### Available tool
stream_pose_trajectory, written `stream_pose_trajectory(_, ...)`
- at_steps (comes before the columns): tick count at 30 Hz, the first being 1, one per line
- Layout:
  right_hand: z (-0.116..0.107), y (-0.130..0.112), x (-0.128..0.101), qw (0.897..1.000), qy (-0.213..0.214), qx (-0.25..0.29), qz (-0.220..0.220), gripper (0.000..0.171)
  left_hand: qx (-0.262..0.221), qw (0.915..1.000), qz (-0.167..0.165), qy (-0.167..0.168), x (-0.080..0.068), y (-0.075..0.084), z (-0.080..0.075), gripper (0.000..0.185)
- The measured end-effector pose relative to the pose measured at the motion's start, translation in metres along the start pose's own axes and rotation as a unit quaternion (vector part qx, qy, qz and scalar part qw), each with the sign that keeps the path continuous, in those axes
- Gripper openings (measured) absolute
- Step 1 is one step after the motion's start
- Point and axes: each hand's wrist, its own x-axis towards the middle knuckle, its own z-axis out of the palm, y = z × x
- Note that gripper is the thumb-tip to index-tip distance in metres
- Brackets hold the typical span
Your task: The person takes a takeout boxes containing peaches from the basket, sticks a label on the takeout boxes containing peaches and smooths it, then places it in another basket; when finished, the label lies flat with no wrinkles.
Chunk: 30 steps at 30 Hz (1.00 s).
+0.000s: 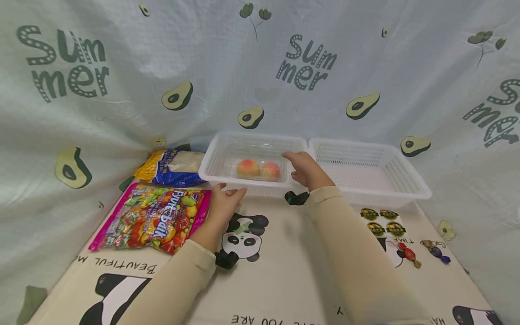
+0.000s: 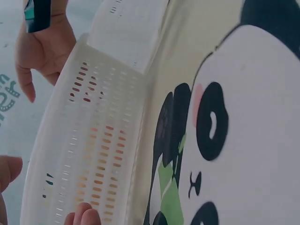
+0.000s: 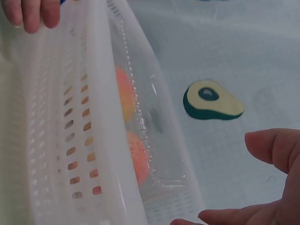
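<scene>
Backdrop: a pale cloth (image 1: 260,90) printed with avocados and the word "Summer" hangs behind and to both sides of the scene.
Table cover: a cream mat (image 1: 284,271) with panda drawings and lettering lies under everything.
Right basket: a white slotted basket (image 1: 378,174) sits at the far right, touching the left basket along one side.
Left basket: a white slotted basket (image 1: 227,153) sits at the far middle of the mat, with both hands at its near side.
Candy bag: a pink bag of fruit candy (image 1: 152,221) lies flat at the near left, just beside the left hand.
Blue and yellow bag: a second packet (image 1: 170,168) lies farther back on the left, against the left basket.
Clear box: a transparent clamshell (image 1: 256,168) rests inside the left basket and holds two orange-pink round fruits (image 1: 258,170).
Left hand: the left hand (image 1: 223,203) has its fingers straight and touches the basket's near wall.
Right hand: the right hand (image 1: 304,169) rests relaxed over the basket's near right rim, fingers loose, gripping nothing.
Loose sweets: two wrapped candies (image 1: 422,253) lie at the near right.
</scene>
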Motion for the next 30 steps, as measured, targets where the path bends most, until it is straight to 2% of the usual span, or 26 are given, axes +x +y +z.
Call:
stream_pose_trajectory(2,0.0,0.003,0.006,1.0,0.012,0.017,0.021,0.086,-0.023,0.9996,-0.003,0.018,0.002,-0.002,0.001,0.082)
stream_pose_trajectory(7,0.0,0.008,0.014,0.998,0.02,0.011,0.054,0.087,-0.074,0.9952,-0.001,0.064,0.008,-0.006,0.004,0.08)
stream_pose_trajectory(10,0.001,0.006,0.016,0.998,0.01,-0.009,0.06,0.081,-0.103,0.9905,0.015,0.089,0.012,-0.007,0.005,0.076)
stream_pose_trajectory(14,0.005,0.002,0.021,0.998,-0.01,-0.009,0.068,0.075,-0.127,0.9847,0.03,0.116,0.015,-0.005,0.004,0.072)
stream_pose_trajectory(22,0.007,0.007,0.042,0.994,-0.004,-0.065,0.082,0.067,-0.144,0.9829,0.028,0.111,0.017,-0.002,0.003,0.071)
stream_pose_trajectory(25,0.008,0.009,0.043,0.994,-0.004,-0.07,0.089,0.067,-0.147,0.9825,0.024,0.111,0.017,-0.001,0.001,0.071)
stream_pose_trajectory(30,0.009,0.009,0.041,0.994,0.002,-0.078,0.077,0.067,-0.16,0.9803,0.022,0.114,0.018,0.0,-0.001,0.071)
